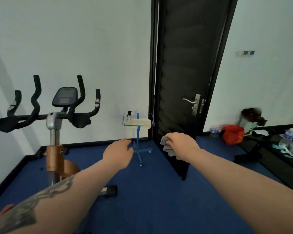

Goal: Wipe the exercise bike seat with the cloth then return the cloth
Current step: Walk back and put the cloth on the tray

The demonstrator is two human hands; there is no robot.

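The exercise bike [55, 132] stands at the left with black handlebars, a console and an orange body; its seat is out of view. My right hand [179, 142] is stretched forward, shut on a crumpled grey cloth [167, 146] that hangs below the fingers. My left hand [118, 152] reaches forward beside it, fingers apart, holding nothing. Both hands are short of a small blue stand [138, 139] with a clear tray [149, 123] near the wall. A small spray bottle [128, 115] sits on the tray's left end.
A black door [184, 81] with a metal handle stands ajar to the right of the stand. Water bottles [289, 141], an orange bag [233, 134] and dark equipment lie at the far right. Blue carpet [150, 191] covers the floor.
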